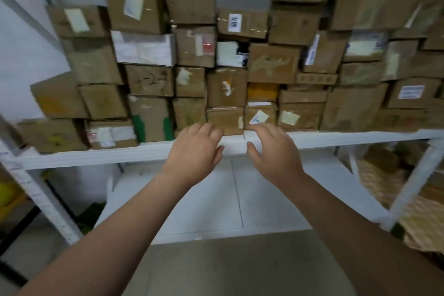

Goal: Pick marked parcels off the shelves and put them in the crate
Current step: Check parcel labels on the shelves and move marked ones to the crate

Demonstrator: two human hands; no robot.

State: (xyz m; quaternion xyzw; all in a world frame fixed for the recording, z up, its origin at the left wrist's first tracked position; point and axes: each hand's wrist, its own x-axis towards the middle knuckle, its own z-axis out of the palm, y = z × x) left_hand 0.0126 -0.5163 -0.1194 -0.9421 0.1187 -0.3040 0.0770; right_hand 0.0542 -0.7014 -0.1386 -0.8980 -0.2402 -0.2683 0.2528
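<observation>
Our two hands reach the shelf of stacked parcels.
Our left hand and right hand are over the shelf's white front edge, fingers loosely spread and holding nothing. Just beyond the fingertips, in the bottom row, sits a small brown parcel, and touching its right side a pale-labelled parcel. We cannot tell whether the fingers touch either.
</observation>
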